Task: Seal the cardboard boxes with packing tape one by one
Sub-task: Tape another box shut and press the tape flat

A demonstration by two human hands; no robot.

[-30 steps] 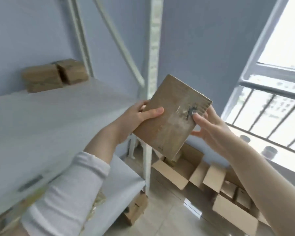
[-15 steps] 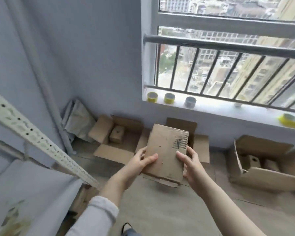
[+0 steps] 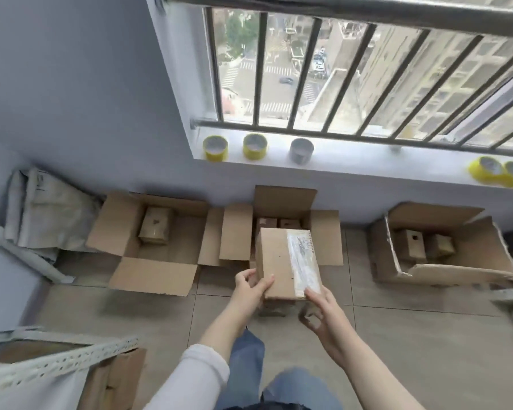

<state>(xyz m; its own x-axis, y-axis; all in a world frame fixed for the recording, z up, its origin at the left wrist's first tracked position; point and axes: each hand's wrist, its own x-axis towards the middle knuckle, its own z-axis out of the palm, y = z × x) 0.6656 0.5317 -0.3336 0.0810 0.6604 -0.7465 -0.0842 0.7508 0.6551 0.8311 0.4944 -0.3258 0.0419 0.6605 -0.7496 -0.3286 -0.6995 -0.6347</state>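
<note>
Left hand: grips the near-left edge of the small box, thumb on the top face, fingers round the side.
Right hand: one fingertip on the box's near-right corner, at the end of the tape strip; other fingers loosely curled below. Holding or only touching: cannot tell.
Small box: flaps shut, held in the air above the tiled floor. The clear tape strip runs along the right side of its top face.
Middle carton: open, just behind the held box; small boxes inside, partly hidden.
Left carton: open, one taped box inside.
Right carton: open, rim torn, two little boxes inside.
Window sill: two yellow rolls and a grey roll at the left end; a second yellow pair, touching each other, at the right end.
</note>
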